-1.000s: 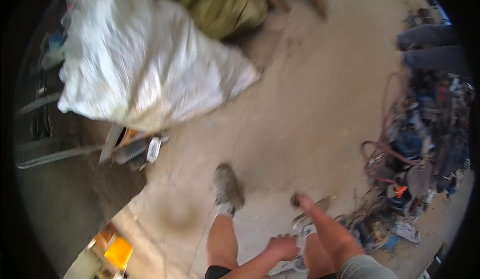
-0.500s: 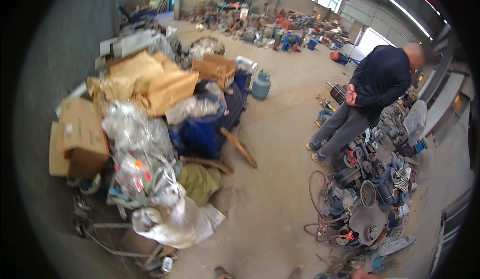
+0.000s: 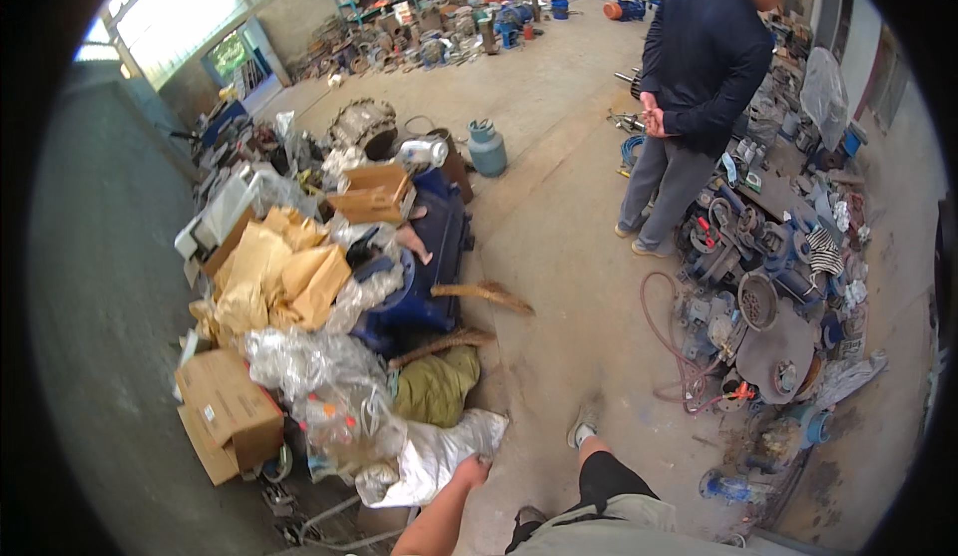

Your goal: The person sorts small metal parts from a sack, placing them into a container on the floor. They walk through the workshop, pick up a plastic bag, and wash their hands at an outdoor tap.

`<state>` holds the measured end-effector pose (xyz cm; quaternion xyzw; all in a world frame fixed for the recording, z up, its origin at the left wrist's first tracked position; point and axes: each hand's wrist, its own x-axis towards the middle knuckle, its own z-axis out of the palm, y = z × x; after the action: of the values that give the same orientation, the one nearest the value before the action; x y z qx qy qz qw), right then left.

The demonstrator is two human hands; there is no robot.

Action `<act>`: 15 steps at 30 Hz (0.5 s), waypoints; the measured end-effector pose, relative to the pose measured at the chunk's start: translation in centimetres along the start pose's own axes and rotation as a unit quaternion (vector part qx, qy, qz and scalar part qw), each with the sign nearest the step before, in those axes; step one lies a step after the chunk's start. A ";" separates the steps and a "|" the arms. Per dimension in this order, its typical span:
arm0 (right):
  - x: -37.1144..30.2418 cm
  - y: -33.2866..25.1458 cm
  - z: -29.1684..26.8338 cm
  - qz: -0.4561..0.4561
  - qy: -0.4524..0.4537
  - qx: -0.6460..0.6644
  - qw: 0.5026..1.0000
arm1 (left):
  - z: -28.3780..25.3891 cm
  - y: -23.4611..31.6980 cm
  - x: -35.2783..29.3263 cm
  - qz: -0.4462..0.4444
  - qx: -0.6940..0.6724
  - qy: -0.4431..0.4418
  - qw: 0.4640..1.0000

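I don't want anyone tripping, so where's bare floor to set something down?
Bare floor lies between the green sack and the reddish hose, and farther off between the gas bottle and the co-worker's legs. Crowded: left, around the white sack and cardboard box; right, around the round plate.

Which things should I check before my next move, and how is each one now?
1. Left hand in view: ok, at the right edge of the white sack.
2. Grip on the white sack: cannot tell, too small to see.
3. Right hand in view: not ok, it does not show.
4. Co-worker apart from the white sack: ok, standing by the pile of parts.
5. Hose apart from the right shoe: ok, they do not touch.
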<state>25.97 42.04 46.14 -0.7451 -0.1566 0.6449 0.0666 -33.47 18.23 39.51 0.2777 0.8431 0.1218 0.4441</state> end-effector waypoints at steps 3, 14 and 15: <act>1.8 -2.0 -0.4 0.060 0.001 0.108 0.992 | -4.0 -0.7 1.0 0.040 0.223 -0.097 0.969; 10.6 -46.1 19.5 -0.192 -0.241 0.120 0.944 | -15.5 9.0 -0.3 -0.332 -0.253 0.032 0.908; 10.8 -50.0 21.2 -0.234 -0.272 0.100 0.928 | -16.3 11.6 0.6 -0.337 -0.260 0.023 0.905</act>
<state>-0.95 90.40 47.69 -0.4729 -0.2734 0.8013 0.2441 -42.82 28.73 53.78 -0.1510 0.8349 0.1858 0.4957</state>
